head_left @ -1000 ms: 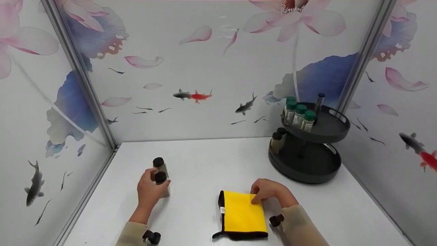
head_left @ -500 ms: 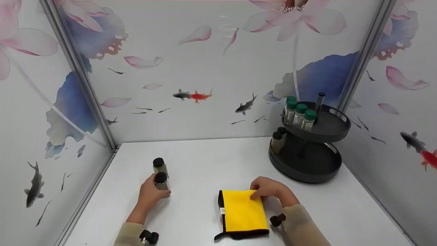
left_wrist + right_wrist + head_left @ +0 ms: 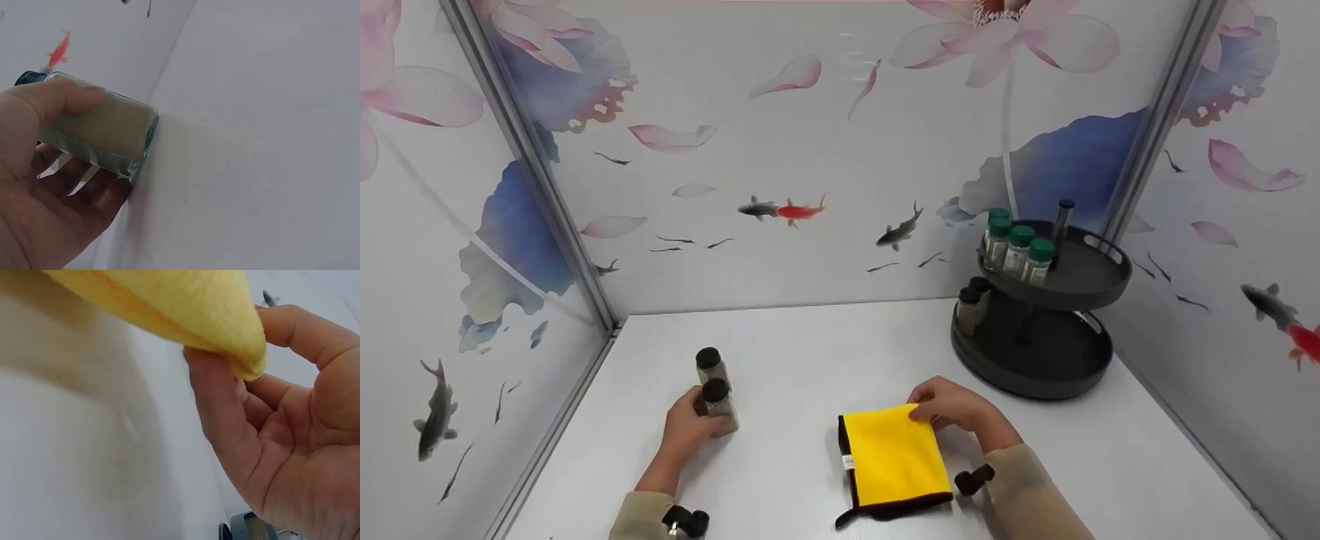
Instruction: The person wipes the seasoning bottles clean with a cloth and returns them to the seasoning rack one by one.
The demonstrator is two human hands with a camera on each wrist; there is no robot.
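Observation:
My left hand (image 3: 687, 433) grips a glass spice jar (image 3: 720, 405) with a black cap at the table's left side. The left wrist view shows the jar (image 3: 107, 126) full of greyish-brown powder, thumb on one face and fingers around the other. Just behind it stands a second black-capped jar (image 3: 711, 365). My right hand (image 3: 960, 409) pinches the top right corner of a folded yellow cloth (image 3: 894, 457) with black edging. Close up in the right wrist view, the cloth (image 3: 191, 309) is fluffy and its corner is between thumb and fingers.
A dark two-tier turntable rack (image 3: 1035, 360) stands at the back right. Green-capped jars (image 3: 1018, 251) sit on its upper tier, and black-capped jars (image 3: 967, 311) on the lower. Patterned panels (image 3: 810, 150) enclose the white table (image 3: 810, 345) at the back and sides.
My left hand has slid from around the front jar's cap down to its body. The cloth's held corner has risen slightly with my right hand.

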